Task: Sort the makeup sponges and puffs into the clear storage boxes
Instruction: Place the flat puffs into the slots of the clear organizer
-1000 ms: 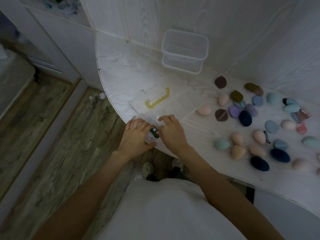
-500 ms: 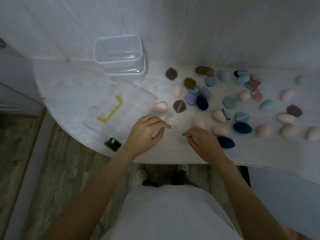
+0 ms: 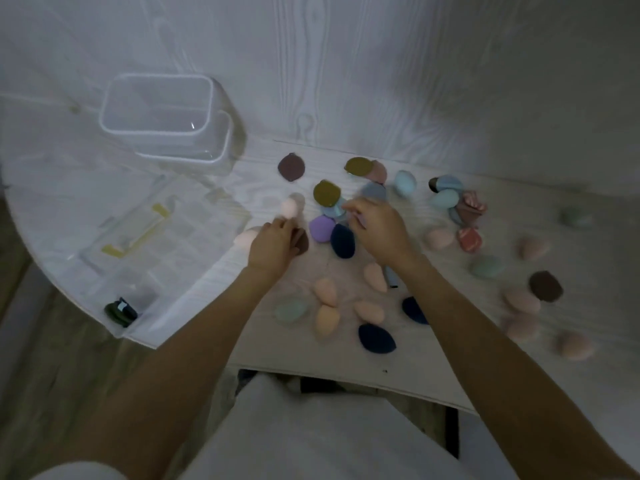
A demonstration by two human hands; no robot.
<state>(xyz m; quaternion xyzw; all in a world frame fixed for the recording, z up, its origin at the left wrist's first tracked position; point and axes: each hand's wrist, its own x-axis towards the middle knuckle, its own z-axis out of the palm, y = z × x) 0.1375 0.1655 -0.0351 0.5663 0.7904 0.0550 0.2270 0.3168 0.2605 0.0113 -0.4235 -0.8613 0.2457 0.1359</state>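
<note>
Both hands have moved up among the sponges: left hand [image 3: 273,245] touches a pale pink egg-shaped sponge [image 3: 289,206], fingers curled; right hand [image 3: 379,230] pinches a small lilac puff [image 3: 360,220].

Wall [image 3: 346,64]: pale white wood-grain panelling, rising straight behind the table. Table [image 3: 450,368]: white wood-grain top with a curved front edge, set against the wall. Floor [image 3: 41,375]: grey-brown wood planks, seen at lower left beneath the table edge. Light: dim, cool and bluish; picture soft with blur.
</note>
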